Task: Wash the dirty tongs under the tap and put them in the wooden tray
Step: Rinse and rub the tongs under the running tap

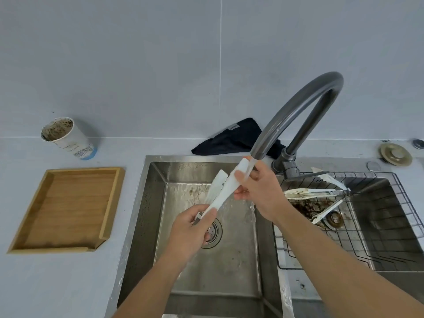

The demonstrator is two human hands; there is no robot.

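Two hands gripping one white tongs under tap, one wooden tray

Vantage: the single head view was set above and behind the left hand and right hand.
Facing: forward and down.
Nearness: close.

You face a pale grey tiled wall, with one thin vertical grout line running down at your 12 o'clock. Below it lies a light grey countertop, evenly lit with soft shadows. A double stainless steel sink is set into it straight ahead, and a wire rack sits in the basin at your 2 o'clock. A dark cloth lies crumpled against the wall at 12 o'clock.
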